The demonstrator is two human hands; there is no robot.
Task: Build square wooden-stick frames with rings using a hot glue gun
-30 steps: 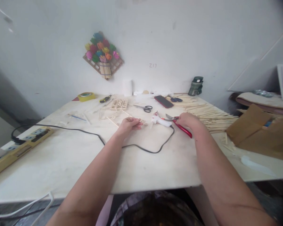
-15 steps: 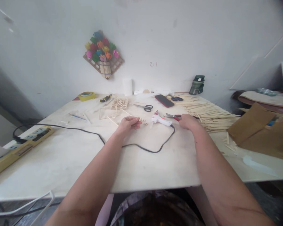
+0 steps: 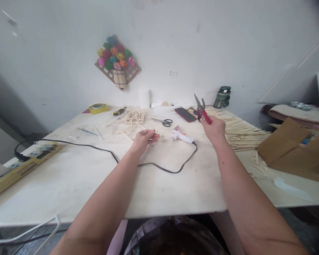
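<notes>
My right hand (image 3: 214, 130) is closed around the red handles of a pair of pruning shears (image 3: 202, 110), raised above the table with the blades pointing up and away. My left hand (image 3: 145, 139) is over the middle of the table, its thumb and fingers pinched on a small pale wooden piece (image 3: 156, 131). A few more small wooden bits (image 3: 161, 137) lie just right of those fingertips. Between my two hands rests a white hot glue gun (image 3: 183, 136). Beyond my left hand are black-handled scissors (image 3: 167, 122) and a lattice of wooden sticks (image 3: 135, 117).
Many loose wooden sticks (image 3: 244, 132) spread across the right side, beside a cardboard box (image 3: 289, 148). A phone (image 3: 185, 114), a green bottle (image 3: 222, 96), yellow tape (image 3: 98, 108) and a utility knife (image 3: 119, 111) are farther back. A black cord (image 3: 159, 165) crosses to the power strip (image 3: 37, 159).
My right hand has lifted the pruning shears off the table, and the blades have swung from pointing left to pointing up. My left hand has barely moved.
</notes>
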